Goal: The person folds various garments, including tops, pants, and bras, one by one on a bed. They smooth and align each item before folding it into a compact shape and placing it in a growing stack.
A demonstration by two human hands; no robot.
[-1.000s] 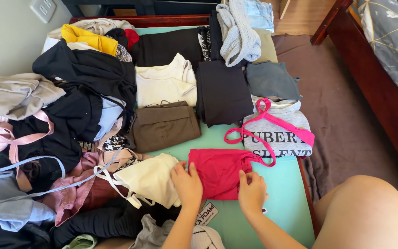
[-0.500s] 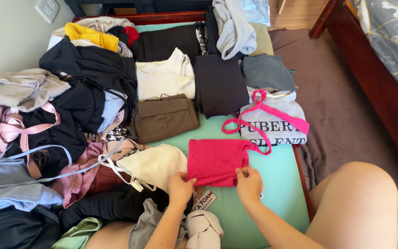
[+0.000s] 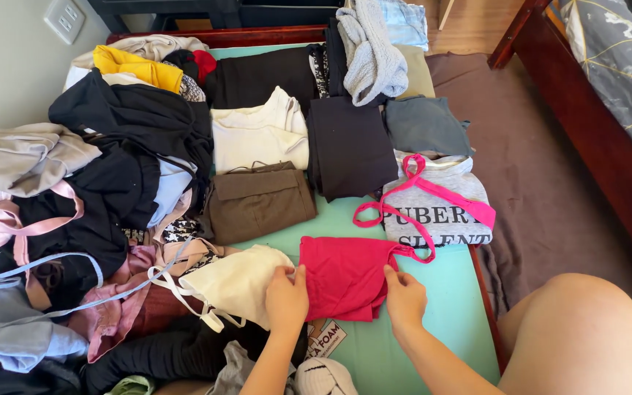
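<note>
A red strappy top (image 3: 341, 274) lies folded on the teal mattress (image 3: 448, 292) near the front edge. My left hand (image 3: 287, 300) pinches its left edge and my right hand (image 3: 405, 298) pinches its right edge. A cream top with white straps (image 3: 235, 281) sits just left of the red one, touching my left hand. Thin pink straps (image 3: 404, 212) run from the red top up over a folded grey printed shirt (image 3: 440, 208).
Folded clothes lie in rows behind: a brown piece (image 3: 261, 201), a cream one (image 3: 257, 135), a black one (image 3: 349, 146), a dark grey one (image 3: 424, 124). A loose heap of garments (image 3: 74, 219) fills the left side. My bare knee (image 3: 579, 329) is at the right, beside a wooden bed frame (image 3: 587, 124).
Both hands have shifted from the red top's lower corners to its side edges, and its lower part now looks folded up and bunched. The camera view has moved slightly.
</note>
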